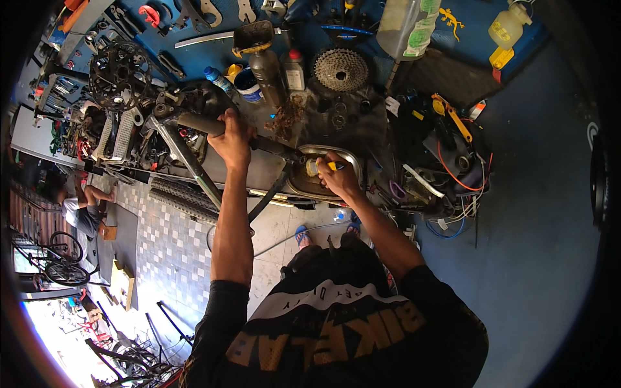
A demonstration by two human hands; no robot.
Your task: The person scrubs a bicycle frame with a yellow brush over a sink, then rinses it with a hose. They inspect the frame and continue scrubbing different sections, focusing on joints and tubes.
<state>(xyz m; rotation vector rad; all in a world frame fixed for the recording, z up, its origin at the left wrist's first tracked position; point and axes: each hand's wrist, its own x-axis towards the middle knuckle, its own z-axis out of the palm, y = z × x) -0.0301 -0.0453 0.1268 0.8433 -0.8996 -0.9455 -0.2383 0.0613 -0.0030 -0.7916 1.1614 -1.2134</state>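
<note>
Over the worktop [260, 166], a bicycle frame [274, 147] is clasped by the left hand [230, 140], its end at a metal tray [306, 187] where a brush [313, 167] is gripped by the right hand [341, 176], brushing judged under way, the remainder not discernible.

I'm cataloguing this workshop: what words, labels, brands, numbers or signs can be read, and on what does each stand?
I won't copy printed wording, only show where it stands.
Black shirt: large tan letters, legible, and smaller print on a pale band.
Blue-and-white tub: label too blurred to read.
Hanging translucent bottle: print too small to read.
White-and-green label, top: too small to read.
Blue tool holder: small print, unreadable.
Pale curved mark, far right: unreadable.
</note>
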